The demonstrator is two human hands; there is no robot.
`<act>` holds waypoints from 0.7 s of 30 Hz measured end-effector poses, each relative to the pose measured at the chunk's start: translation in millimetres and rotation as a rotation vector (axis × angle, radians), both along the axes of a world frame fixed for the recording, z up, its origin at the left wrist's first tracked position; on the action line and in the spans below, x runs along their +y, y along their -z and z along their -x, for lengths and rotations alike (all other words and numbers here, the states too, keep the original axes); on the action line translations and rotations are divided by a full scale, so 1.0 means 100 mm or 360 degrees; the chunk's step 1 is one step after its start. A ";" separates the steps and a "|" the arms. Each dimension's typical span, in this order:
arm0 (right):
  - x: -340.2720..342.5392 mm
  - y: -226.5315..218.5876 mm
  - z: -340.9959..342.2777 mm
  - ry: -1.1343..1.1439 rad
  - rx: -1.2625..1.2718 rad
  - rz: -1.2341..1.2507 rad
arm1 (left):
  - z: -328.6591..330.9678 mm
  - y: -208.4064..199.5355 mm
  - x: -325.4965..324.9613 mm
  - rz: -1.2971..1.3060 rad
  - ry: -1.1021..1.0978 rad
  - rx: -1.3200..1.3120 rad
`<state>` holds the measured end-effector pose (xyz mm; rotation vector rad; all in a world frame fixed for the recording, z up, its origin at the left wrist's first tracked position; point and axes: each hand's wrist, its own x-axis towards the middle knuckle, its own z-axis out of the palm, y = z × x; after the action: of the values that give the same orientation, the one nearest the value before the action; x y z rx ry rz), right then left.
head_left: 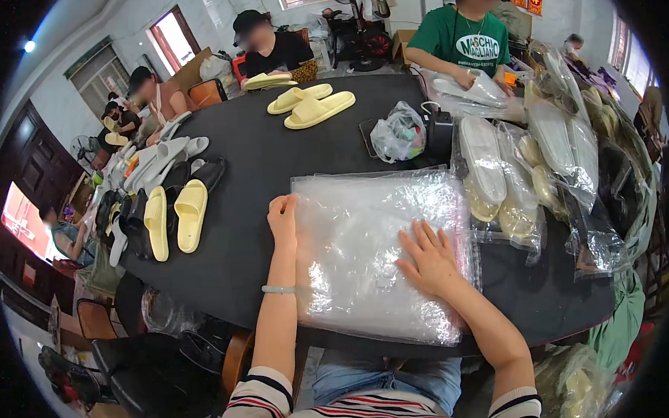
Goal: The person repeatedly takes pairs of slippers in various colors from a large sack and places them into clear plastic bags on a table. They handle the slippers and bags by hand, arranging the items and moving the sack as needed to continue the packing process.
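A thick stack of clear plastic bags (351,260) lies on the black table (252,156) directly in front of me. At its left edge, near the far corner, my left hand (282,220) is closed, with the fingertips pinched on the edge of a plastic bag. My right hand (431,261) rests flat on the right part of the stack, its fingers spread. Light glares off the film, so single bags are hard to tell apart.
Yellow slippers (320,110) sit beyond the stack; another yellow pair (191,214) and several grey and black slippers lie left. Bagged slippers (484,159) pile up right. A knotted plastic bag (398,133) stands behind. Across the table, a person in green (461,42) handles a bagged slipper.
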<state>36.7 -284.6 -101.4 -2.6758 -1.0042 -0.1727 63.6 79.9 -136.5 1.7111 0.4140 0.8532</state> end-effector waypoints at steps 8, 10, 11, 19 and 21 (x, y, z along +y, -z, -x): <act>0.00 -0.08 0.10 0.0078 -0.0082 0.0098 | -0.02 -0.15 -0.23 -0.0118 -0.0137 -0.0344; -0.02 -0.06 0.09 0.0083 -0.0110 0.0086 | 0.00 -0.19 -0.27 -0.0198 -0.0156 -0.0265; -0.03 -0.05 0.09 0.0086 -0.0095 0.0065 | 0.03 -0.21 -0.29 -0.0187 -0.0148 -0.0212; -0.17 -0.27 -0.18 0.0173 0.0141 -0.0312 | 0.04 -0.22 -0.28 0.0107 0.0150 -0.0410; -0.28 -0.24 -0.38 0.0074 -0.0197 -0.0300 | 0.05 -0.27 -0.33 0.0106 0.0159 -0.0337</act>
<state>75.1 -312.8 -77.7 -2.5431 -0.9118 -0.4258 58.4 47.2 -109.9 1.5488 0.2097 0.9264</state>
